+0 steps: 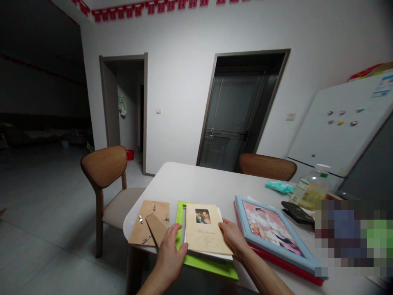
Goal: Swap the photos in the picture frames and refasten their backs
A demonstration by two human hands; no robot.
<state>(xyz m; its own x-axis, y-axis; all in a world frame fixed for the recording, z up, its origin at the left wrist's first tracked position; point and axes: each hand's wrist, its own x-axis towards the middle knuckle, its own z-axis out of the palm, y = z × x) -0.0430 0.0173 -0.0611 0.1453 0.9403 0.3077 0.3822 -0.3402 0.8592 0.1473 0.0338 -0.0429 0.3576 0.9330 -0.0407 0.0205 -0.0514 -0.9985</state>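
A cream printed card (205,241) with a small photo of two people lies over white sheets on a lime-green picture frame (211,266), whose front edge juts past the table. My right hand (233,238) grips the card and sheets by their right edge. At the left side of the frame is my left hand (170,250), thumb and forefinger apart, the thumb beside the card's lower left corner; its other fingers are hidden. Left of it lies a brown backing board (138,229) with metal clips and a stand leg (156,228).
On the right, a light-blue framed picture (272,229) rests on a red item (276,262). Behind it are a black object (297,212), a teal packet (279,187) and a clear bottle (313,189). Wooden chairs (106,168) stand by the white table (196,180). The lower right is pixelated.
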